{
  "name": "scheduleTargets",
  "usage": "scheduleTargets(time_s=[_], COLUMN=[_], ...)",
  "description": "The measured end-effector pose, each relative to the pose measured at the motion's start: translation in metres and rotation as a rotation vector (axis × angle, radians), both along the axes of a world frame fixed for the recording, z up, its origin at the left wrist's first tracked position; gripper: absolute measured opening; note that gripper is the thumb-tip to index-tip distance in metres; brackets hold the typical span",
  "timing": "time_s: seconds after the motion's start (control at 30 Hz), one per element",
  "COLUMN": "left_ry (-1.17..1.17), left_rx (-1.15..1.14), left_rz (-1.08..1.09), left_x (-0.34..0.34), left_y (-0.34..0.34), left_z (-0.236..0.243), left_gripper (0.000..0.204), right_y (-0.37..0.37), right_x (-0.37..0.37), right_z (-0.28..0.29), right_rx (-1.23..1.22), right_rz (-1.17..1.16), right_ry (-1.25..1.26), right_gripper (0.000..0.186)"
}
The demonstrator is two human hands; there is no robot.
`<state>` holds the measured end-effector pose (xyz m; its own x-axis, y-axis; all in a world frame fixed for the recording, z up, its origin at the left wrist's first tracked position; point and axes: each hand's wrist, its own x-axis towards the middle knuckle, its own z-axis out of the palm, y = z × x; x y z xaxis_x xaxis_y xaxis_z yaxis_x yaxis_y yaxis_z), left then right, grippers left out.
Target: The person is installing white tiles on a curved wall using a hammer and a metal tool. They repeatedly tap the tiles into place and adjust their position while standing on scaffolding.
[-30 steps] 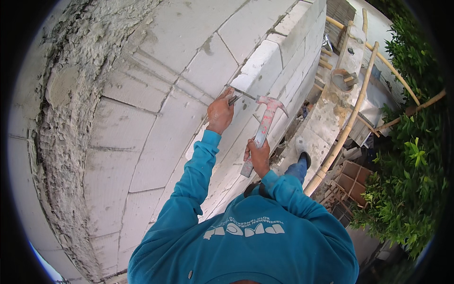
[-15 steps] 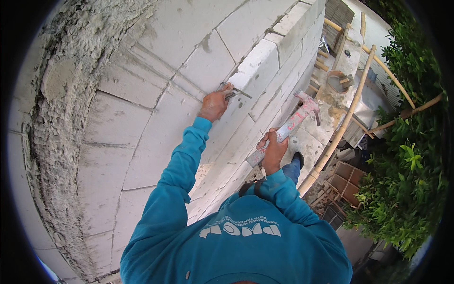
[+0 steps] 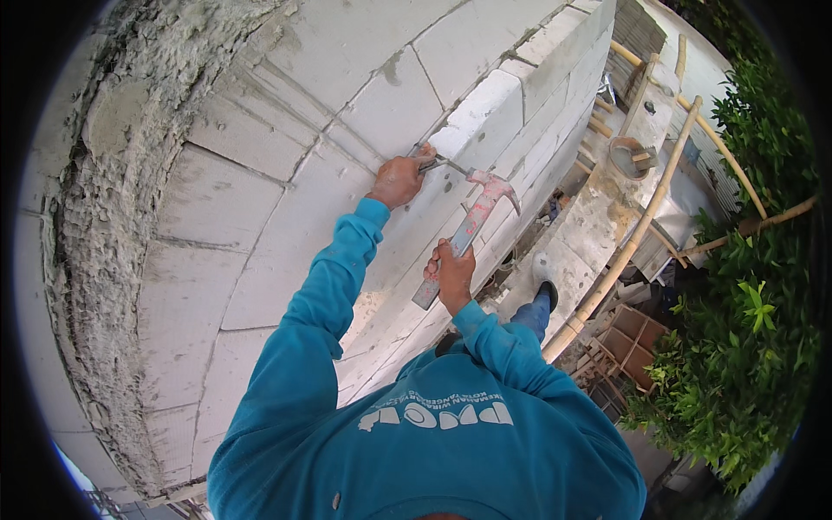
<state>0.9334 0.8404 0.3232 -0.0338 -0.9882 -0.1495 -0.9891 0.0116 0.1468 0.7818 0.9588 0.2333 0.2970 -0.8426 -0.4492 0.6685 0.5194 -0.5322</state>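
My left hand (image 3: 400,180) is closed on a long thin steel nail (image 3: 450,165) at the edge of a white block wall (image 3: 342,234); a second small metal piece shows between its fingers, too hidden to name. Below and right of it, my right hand (image 3: 450,273) grips the handle of a worn claw hammer (image 3: 474,217), grey with red patches. The hammer head is up by the outer end of the nail, in front of the wall's stepped blocks; whether the two touch, I cannot tell.
A plank walkway (image 3: 568,247) with my foot (image 3: 544,295) on it runs along the wall. It holds a bucket (image 3: 626,158) and is bordered by bamboo poles (image 3: 646,221). Rough mortar (image 3: 117,156) covers the left side. Dense leaves (image 3: 754,329) and a wooden frame (image 3: 633,338) lie at right.
Over the last half second the hammer has swung left from over the walkway to the nail's end, and my right hand has moved left with it. My left hand stays at the wall.
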Motion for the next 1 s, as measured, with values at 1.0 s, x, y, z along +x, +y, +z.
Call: scheduleTargets(time_s=[1.0], left_ry=[0.005], left_rx=[0.134], left_rz=[0.034], left_x=[0.002], left_y=[-0.005], left_z=[0.001], left_gripper=[0.056], right_y=[-0.015], right_x=[-0.040], right_z=[0.043], right_rx=[0.041], right_rz=[-0.813], right_ry=[-0.120], right_gripper=[0.014])
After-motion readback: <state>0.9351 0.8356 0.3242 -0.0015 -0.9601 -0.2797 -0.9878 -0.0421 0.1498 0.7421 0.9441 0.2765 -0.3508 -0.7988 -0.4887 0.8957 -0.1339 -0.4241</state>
